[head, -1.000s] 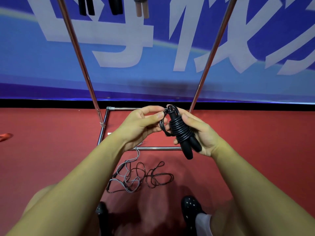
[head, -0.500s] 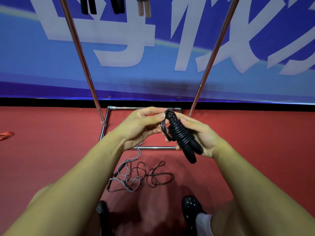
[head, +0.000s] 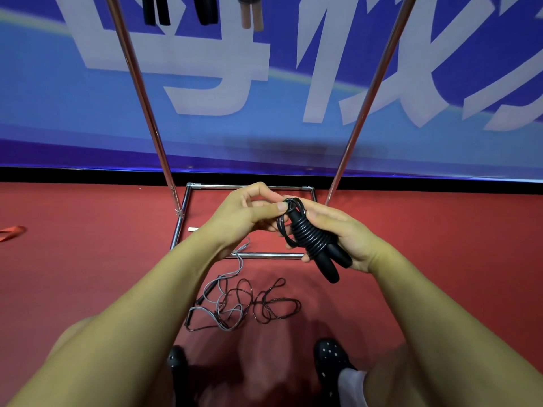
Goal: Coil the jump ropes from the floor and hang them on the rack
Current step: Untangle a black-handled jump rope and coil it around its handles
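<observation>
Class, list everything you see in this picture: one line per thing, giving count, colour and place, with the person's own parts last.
coiled jump rope: one, black, cord wound round its two handles, held in both hands above the rack base
loose jump ropes: a tangle, dark and grey cords, count unclear, on the floor below the hands
hanging handles: three pairs, two black and one tan, at the top edge between the poles
rack: one, chrome, two slanting poles and a rectangular base on the floor
banner: one, blue with pale characters, behind the rack
floor: red
red strap: one, far left on the floor
shoes: two, black, bottom edge
left hand: pinches the cord's end loop
right hand: grips the wound handles
</observation>
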Motion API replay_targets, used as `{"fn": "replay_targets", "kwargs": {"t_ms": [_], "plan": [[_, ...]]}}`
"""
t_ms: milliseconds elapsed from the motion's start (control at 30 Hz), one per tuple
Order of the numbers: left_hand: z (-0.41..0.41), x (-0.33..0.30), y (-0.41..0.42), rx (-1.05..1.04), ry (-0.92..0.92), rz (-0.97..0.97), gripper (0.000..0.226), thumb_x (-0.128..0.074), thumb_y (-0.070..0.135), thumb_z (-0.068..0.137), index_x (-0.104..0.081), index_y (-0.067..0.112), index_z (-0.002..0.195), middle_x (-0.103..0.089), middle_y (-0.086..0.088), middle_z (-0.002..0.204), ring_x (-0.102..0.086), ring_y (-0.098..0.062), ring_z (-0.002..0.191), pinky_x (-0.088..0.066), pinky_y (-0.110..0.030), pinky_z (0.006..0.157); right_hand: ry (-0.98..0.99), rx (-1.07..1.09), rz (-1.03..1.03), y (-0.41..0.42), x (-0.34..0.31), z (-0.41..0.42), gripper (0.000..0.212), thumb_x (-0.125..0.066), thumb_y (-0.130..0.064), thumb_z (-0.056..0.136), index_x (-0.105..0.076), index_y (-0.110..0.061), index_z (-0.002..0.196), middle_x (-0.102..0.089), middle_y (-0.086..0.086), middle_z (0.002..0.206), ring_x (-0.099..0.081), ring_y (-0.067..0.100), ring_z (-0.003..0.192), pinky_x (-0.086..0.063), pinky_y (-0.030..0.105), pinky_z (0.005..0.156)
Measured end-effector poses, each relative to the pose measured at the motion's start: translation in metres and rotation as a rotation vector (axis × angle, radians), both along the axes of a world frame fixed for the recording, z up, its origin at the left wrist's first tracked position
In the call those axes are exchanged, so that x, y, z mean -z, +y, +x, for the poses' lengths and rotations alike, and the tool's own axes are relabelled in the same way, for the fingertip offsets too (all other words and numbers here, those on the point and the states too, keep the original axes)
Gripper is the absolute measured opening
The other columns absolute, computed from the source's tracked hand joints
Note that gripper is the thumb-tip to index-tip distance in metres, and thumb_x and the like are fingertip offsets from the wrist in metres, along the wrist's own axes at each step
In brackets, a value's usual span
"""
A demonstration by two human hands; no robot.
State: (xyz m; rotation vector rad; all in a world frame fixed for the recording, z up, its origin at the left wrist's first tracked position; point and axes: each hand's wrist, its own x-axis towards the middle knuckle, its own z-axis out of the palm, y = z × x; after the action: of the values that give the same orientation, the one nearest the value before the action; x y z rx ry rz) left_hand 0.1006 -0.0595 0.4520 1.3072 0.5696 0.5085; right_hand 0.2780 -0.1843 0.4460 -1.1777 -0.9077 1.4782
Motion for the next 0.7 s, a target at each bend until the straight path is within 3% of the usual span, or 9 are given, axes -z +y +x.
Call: {"fn": "replay_targets", "kwargs": {"t_ms": [267, 467, 567, 633, 700], "plan": [[-0.001, 0.003, 0.000, -0.006, 0.091, 0.138, 0.011, -0.069, 0.003, 0.093, -0.059, 0.006, 0.090, -0.070, -0.022, 0.081, -0.064, -0.017, 0.061, -0.056, -0.027, 0.063, -0.084, -0.030, 0.023, 0.001, 0.005, 0.002, 0.044, -0.059, -0.024, 0.098, -0.058, -0.033, 0.141, -0.068, 0.008, 0.125, -0.068, 0.035, 0.107, -0.063, 0.044, 0.073], [0.000, 0.005, -0.003, -0.051, 0.049, 0.198, 0.010, -0.069, 0.006, 0.094, -0.060, 0.003, 0.093, -0.072, -0.015, 0.075, -0.066, -0.017, 0.062, -0.056, -0.027, 0.063, -0.074, -0.008, 0.004, 0.002, 0.005, 0.004, 0.046, -0.057, -0.022, 0.097, -0.055, -0.026, 0.143, -0.068, 0.012, 0.124, -0.069, 0.040, 0.107, -0.063, 0.045, 0.073], [0.002, 0.005, -0.006, -0.013, 0.019, 0.167, 0.011, -0.069, 0.006, 0.094, -0.059, 0.003, 0.094, -0.070, -0.014, 0.073, -0.063, -0.018, 0.060, -0.055, -0.027, 0.061, -0.096, 0.051, 0.041, 0.005, 0.004, -0.003, 0.027, -0.049, -0.027, 0.106, -0.062, -0.018, 0.128, -0.069, 0.013, 0.111, -0.071, 0.027, 0.091, -0.061, 0.037, 0.071], [0.006, 0.006, -0.011, 0.045, 0.039, 0.167, 0.011, -0.069, 0.005, 0.094, -0.058, 0.002, 0.098, -0.067, -0.009, 0.067, -0.061, -0.017, 0.058, -0.054, -0.026, 0.061, -0.209, 0.121, 0.031, 0.007, 0.004, -0.010, 0.028, -0.042, -0.034, 0.110, -0.064, -0.018, 0.115, -0.068, 0.009, 0.092, -0.064, 0.016, 0.070, -0.055, 0.027, 0.057], [0.008, 0.006, -0.014, 0.073, 0.052, 0.153, 0.010, -0.068, 0.005, 0.095, -0.059, 0.005, 0.100, -0.065, -0.007, 0.065, -0.060, -0.016, 0.057, -0.054, -0.025, 0.061, -0.230, 0.148, 0.012, 0.008, 0.004, -0.015, 0.029, -0.042, -0.034, 0.108, -0.061, -0.013, 0.113, -0.064, 0.011, 0.084, -0.059, 0.016, 0.060, -0.050, 0.025, 0.048]]}}
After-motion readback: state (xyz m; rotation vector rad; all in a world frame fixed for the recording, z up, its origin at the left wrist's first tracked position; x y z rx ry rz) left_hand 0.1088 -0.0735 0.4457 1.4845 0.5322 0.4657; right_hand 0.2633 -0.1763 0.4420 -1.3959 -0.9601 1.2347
